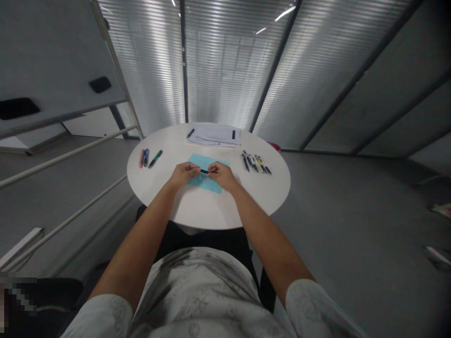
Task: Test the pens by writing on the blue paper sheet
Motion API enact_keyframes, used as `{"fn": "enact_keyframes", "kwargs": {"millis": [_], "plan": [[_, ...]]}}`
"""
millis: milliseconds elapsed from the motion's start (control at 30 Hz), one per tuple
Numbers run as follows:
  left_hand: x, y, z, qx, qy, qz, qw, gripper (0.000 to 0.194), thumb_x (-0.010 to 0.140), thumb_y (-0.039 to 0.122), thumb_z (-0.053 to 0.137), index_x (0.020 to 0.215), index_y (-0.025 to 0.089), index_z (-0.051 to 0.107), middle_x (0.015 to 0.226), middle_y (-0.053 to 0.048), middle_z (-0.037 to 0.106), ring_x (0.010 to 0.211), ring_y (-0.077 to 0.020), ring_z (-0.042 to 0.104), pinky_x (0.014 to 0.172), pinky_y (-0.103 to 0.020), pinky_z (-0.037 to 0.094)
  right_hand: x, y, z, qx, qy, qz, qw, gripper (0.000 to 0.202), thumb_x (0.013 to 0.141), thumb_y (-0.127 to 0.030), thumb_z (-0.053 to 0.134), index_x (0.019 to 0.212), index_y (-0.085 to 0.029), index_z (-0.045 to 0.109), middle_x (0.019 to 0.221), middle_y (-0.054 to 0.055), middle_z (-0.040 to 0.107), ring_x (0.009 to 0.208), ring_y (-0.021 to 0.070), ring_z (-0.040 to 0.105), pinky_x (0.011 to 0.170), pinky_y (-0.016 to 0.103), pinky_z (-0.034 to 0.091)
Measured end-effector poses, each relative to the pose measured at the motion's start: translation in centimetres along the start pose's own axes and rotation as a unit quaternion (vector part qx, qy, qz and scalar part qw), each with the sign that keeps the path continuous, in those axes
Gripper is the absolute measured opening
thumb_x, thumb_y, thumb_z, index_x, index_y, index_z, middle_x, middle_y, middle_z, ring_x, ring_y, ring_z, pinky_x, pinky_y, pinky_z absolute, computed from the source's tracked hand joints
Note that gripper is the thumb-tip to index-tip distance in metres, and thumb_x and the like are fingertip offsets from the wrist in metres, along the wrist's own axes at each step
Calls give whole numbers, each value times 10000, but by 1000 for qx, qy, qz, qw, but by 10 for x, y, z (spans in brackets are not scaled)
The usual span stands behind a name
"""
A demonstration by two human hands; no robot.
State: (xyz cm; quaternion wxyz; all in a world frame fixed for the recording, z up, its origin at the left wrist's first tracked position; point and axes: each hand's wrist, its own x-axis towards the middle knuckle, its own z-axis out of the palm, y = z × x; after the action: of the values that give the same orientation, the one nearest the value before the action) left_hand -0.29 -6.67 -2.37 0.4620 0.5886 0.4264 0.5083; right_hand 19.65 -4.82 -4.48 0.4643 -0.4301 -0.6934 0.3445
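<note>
Between my two hands is a short dark stick, apparently a pen (204, 171), lying crosswise over a light blue sheet (207, 185) on the round white table (204, 213). The fingers of my left hand (183, 172) pinch its left end. At its right end, my right hand (221, 173) has its fingers closed in the same way. Fingertips cover both ends, so its full length is hidden. Close beyond my right hand lies a row of several pens (256, 162), mostly black and white with some yellow.
On the table's left side lie a red pen (141, 158), a blue pen (146, 157) and a green pen (155, 158). A stack of papers (213, 134) with a dark pen (190, 133) on it sits at the far edge. A railed board stand (116, 131) rises at left.
</note>
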Motion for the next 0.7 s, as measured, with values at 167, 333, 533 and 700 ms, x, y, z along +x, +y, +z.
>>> {"fn": "enact_keyframes", "kwargs": {"millis": [167, 333, 533, 700], "plan": [[-2, 2, -1, -5, 1, -4, 1000, 352, 593, 424, 836, 743, 134, 706, 639, -38, 652, 552, -114, 512, 559, -277, 377, -3, -6, -1, 40, -51, -11, 998, 162, 746, -325, 644, 850, -204, 616, 721, -19, 637, 676, 137, 592, 709, 297, 469], [0, -1, -1, -19, -19, -2, 1000, 354, 594, 417, 841, 760, 129, 718, 691, -58, 678, 558, -112, 524, 568, -285, 399, -8, -15, -1, -19, -48, -31, 998, 197, 726, -290, 636, 894, -215, 566, 782, -20, 606, 681, 128, 552, 686, 286, 456], [0, -1, -1, -17, -12, -9, 1000, 373, 578, 430, 846, 766, 131, 724, 695, -63, 685, 565, -118, 531, 575, -292, 412, -9, -21, -3, -106, -17, -45, 993, 213, 655, -188, 671, 826, -217, 546, 795, -28, 595, 717, 126, 513, 721, 279, 444], [0, 1, -1, -28, 3, -18, 999, 394, 544, 440, 865, 739, 133, 715, 670, -51, 674, 561, -115, 525, 580, -288, 410, -4, -14, -4, -52, -3, -6, 999, 187, 661, -267, 713, 809, -196, 624, 770, -15, 640, 719, 138, 566, 710, 284, 449]]}}
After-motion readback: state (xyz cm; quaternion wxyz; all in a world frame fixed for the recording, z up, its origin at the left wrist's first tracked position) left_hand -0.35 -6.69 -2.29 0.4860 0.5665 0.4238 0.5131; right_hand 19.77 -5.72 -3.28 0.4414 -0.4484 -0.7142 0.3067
